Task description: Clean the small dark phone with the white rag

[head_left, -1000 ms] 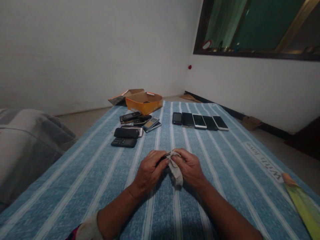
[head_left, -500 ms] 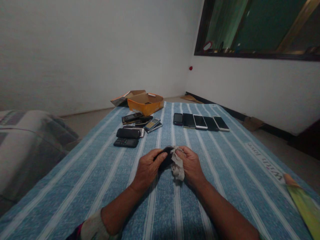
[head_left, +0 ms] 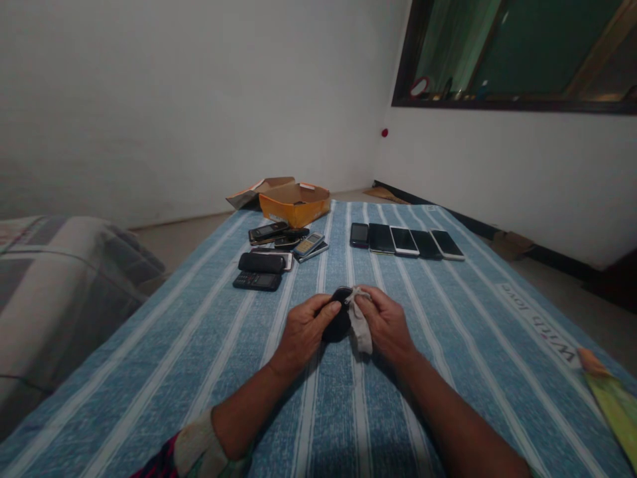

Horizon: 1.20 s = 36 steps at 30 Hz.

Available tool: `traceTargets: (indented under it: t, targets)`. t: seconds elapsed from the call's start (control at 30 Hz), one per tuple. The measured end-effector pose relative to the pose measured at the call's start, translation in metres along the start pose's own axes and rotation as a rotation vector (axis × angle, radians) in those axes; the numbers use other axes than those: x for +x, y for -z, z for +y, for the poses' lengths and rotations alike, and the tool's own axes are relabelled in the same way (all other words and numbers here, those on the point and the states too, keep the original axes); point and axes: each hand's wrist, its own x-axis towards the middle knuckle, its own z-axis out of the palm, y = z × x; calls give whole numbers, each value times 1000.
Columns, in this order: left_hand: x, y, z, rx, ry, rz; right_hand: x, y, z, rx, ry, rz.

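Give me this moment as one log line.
Left hand: gripping dark device | Right hand: pinching pale cloth at device's edge | Beyond: phone row, phone cluster, orange box

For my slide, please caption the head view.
Left hand holds a black phone, right hand a whitish cloth against it, above striped blue fabric.

L hand [head_left: 304,328] grips dk phone [head_left: 336,326], R hand [head_left: 389,324] w/ wht cloth [head_left: 360,328] at its edge; phone pile [head_left: 261,263] fwd-left of L hand, phone row [head_left: 405,241] beyond R hand.
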Motion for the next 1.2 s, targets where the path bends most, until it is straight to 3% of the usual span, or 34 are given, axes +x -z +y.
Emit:
traceTargets:
  t: [0.13,0.4,0.6,1.2]
  targets:
    - [-2,-2,3,25,-35,-55,0,2,-8,-134,170,-54]
    - [-1,-7,-1,-68,21,39,1,-5,4,127,-119,2]
    - [2,-8,-8,-210,107,99,0,-10,9,324,-239,36]
    - [5,-9,-18,-396,160,187,-8,-19,14,106,-191,0]
